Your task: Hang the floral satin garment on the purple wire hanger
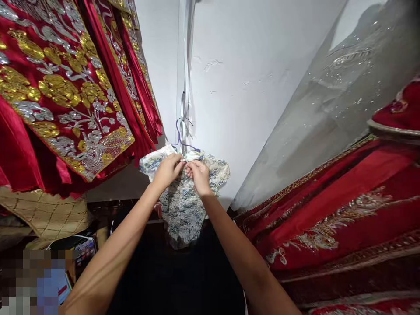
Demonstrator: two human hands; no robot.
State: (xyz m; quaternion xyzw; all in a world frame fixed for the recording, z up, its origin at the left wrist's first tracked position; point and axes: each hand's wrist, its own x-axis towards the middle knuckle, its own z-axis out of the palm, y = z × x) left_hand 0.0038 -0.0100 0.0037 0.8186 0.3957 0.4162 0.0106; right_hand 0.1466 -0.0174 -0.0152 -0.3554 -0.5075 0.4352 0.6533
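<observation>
Up at ten o'clock hangs a red robe [59, 87], thick with gold and silver flower embroidery, and more red hems crowd behind it. Below it, near eight o'clock, a beige quilted cloth [46, 214] sags over dark clutter.

In the middle of the view, against the white wall [246, 65], a small patterned garment [182, 210] in blue, grey and cream hangs from a purple wire hanger [176, 127], whose hook shows just above at twelve o'clock. Both bare arms reach up to its neckline. The left hand [169, 168] has its fingers curled and pinched on the collar edge from the nine o'clock side. The right hand [197, 174] meets it from three o'clock, thumb and fingertips closed on the same bit of collar, so the two hands touch at the top centre of the garment. The cloth below them hangs loose and crumpled.

Toward two o'clock a grey sheer fabric [344, 87] scattered with sequins slants across the wall. At four o'clock lies another red embroidered gown [344, 205] with gold trim.
</observation>
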